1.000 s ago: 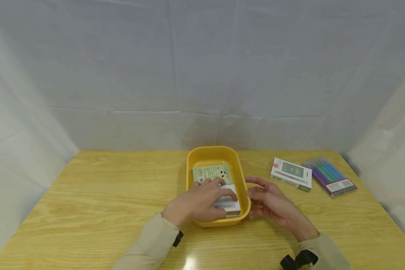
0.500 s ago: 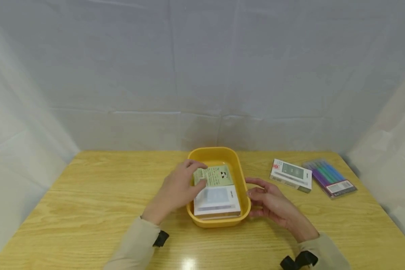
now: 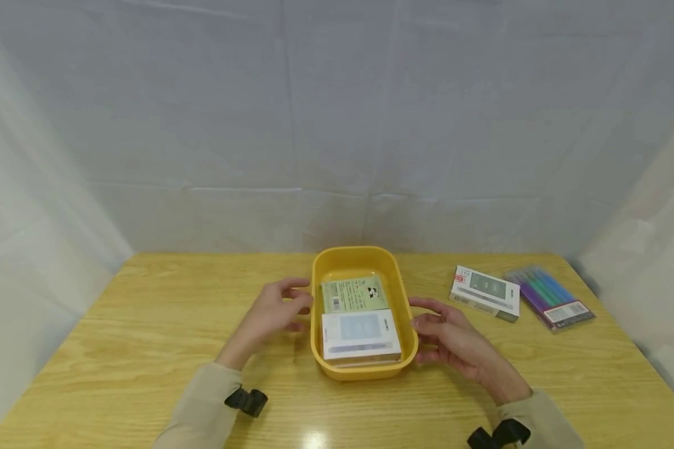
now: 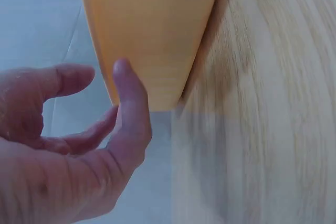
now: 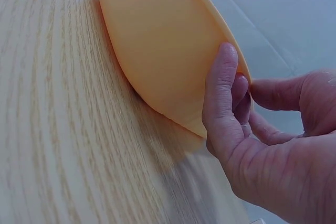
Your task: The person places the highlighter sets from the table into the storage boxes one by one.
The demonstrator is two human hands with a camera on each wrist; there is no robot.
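Note:
A yellow plastic bin [image 3: 365,373] stands on the table. Inside it lie a white box [image 3: 362,335] with a pale blue panel at the near end and a green package [image 3: 355,294] with a panda picture behind it. My left hand [image 3: 272,312] is beside the bin's left wall, fingers loosely bent and holding nothing; whether they touch the wall I cannot tell. Against the opposite wall, my right hand [image 3: 460,343] rests its fingertips on the outside near the rim. The right wrist view shows those fingers [image 5: 223,77] along the bin's outer side.
To the right on the wooden table [image 3: 163,349] lies another white box [image 3: 485,292] with a dark green panel. Next to it is a clear pack of coloured pens [image 3: 550,298]. A pale cloth [image 3: 337,125] hangs behind the table and at both sides.
My left hand has lifted off the white box, passed over the green package and moved left, out of the bin to its outer wall. The right hand has stayed put.

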